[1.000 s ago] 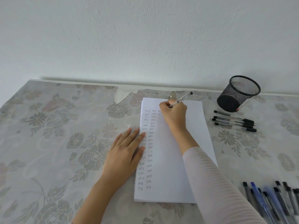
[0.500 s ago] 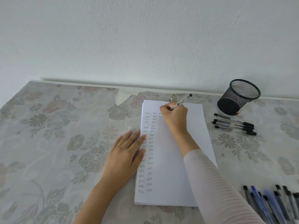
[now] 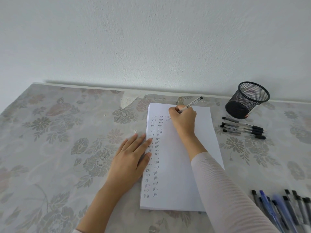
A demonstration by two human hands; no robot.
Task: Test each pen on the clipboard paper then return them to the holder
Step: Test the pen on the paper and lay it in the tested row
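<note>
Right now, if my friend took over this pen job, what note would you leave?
Right hand holds a pen, writing near the top of the paper.
Left hand lies flat, pressing the paper's left edge.
Holder sits far right; no pens stick out of it. Four pens lie beside it; a bigger bunch lies near right.
Done: two columns of "test" filled, third barely begun.
Left: finish this pen, test the rest (which pile, I cannot tell), then fill the holder.

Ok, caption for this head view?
Right hand writes with a pen near the top of the paper while the left hand lies flat on its left edge.
</note>
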